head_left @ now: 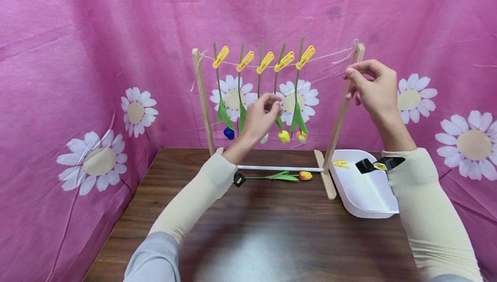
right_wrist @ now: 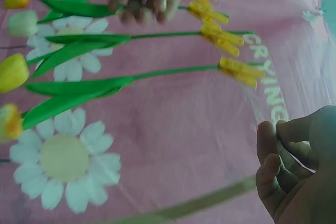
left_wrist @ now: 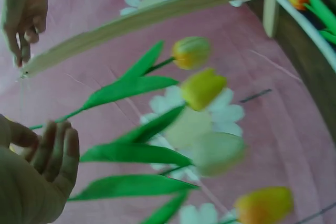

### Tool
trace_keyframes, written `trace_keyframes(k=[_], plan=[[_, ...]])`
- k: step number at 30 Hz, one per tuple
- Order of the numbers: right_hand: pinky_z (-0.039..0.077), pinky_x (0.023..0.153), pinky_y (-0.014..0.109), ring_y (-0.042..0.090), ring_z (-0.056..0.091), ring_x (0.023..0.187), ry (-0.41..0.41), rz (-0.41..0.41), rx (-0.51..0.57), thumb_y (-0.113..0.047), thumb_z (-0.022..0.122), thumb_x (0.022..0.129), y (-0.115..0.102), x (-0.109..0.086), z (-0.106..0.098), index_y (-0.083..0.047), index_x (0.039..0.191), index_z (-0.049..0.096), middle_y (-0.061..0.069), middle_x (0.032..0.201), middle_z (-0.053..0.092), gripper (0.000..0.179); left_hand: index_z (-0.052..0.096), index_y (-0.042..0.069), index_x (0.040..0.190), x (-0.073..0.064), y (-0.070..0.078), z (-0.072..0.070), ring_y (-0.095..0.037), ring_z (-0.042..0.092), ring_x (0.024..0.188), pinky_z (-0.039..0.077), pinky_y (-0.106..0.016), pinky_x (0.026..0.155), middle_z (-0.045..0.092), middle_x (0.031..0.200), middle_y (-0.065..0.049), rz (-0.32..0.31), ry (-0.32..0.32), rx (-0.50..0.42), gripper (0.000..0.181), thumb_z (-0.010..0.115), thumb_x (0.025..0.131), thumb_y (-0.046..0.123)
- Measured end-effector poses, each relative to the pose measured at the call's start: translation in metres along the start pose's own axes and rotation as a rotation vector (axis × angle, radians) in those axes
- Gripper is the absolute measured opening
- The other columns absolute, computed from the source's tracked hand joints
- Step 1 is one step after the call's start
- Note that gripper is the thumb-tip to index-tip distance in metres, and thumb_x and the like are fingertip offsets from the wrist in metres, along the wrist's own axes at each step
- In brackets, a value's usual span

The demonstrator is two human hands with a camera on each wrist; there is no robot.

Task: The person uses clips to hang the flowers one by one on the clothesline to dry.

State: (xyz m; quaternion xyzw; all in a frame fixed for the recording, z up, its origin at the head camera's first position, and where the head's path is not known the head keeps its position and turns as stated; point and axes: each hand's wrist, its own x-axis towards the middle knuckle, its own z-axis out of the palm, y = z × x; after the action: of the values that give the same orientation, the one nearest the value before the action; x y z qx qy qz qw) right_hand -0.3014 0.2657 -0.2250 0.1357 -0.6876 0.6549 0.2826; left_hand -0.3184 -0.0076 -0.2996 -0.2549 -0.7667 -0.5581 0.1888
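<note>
Yellow clothespins (head_left: pixel 265 63) hold several artificial tulips upside down along a thin string (head_left: pixel 330 57). Their blooms include blue (head_left: pixel 229 133), white (left_wrist: pixel 218 153), yellow (head_left: pixel 284 136) and orange-yellow (head_left: pixel 301 136). My left hand (head_left: pixel 262 116) is raised at the middle stems, overlapping them in the head view; its fingers bend loosely around nothing. By the top of the right post, my right hand (head_left: pixel 374 86) hovers with thumb and forefinger tips close together and no object visible between them. Another tulip, red and yellow (head_left: pixel 305 176), lies on the table beside the rack's white bar (head_left: pixel 279 168).
Wooden posts (head_left: pixel 202 101) on flat feet (head_left: pixel 325 176) carry the string. A white tub (head_left: pixel 365 206) stands right of the rack, with a yellow clothespin (head_left: pixel 341 164) in it. Behind the brown table (head_left: pixel 186 239) hangs a pink cloth (head_left: pixel 155 23) printed with daisies.
</note>
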Motion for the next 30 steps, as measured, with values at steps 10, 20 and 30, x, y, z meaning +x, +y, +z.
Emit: trace_keyframes(k=[10,20,30], plan=[[0.044,0.039,0.019,0.004,0.064,0.046,-0.010,0.152,-0.221,-0.019,0.068,0.106,0.046,-0.020,-0.057,-0.021,0.096,0.077,-0.020,0.078,0.076,0.014,0.068,0.001,0.123,-0.046,-0.049,-0.015,-0.033,0.073,0.076,0.057,-0.026,0.063,0.073,0.084,-0.009,0.031,-0.340,0.067,0.020,0.058,0.109,0.012],[0.046,0.044,0.027,0.008,0.062,0.050,-0.251,0.174,-0.782,-0.030,0.065,0.107,0.114,-0.030,-0.103,0.001,0.119,0.073,-0.036,0.066,0.063,0.035,0.068,0.004,0.113,-0.078,-0.106,-0.035,-0.014,0.070,0.071,0.057,-0.024,0.072,0.075,0.080,-0.010,0.085,-0.506,0.247,0.010,0.065,0.107,0.012],[0.050,0.054,0.029,0.018,0.071,0.063,-0.455,0.224,-0.929,-0.018,0.061,0.107,0.167,-0.038,-0.116,0.005,0.116,0.072,0.019,0.089,0.078,0.027,0.072,0.002,0.109,-0.096,-0.149,-0.057,-0.006,0.065,0.065,0.052,-0.020,0.061,0.072,0.076,-0.003,-0.038,-0.474,0.311,0.009,0.066,0.106,0.009]])
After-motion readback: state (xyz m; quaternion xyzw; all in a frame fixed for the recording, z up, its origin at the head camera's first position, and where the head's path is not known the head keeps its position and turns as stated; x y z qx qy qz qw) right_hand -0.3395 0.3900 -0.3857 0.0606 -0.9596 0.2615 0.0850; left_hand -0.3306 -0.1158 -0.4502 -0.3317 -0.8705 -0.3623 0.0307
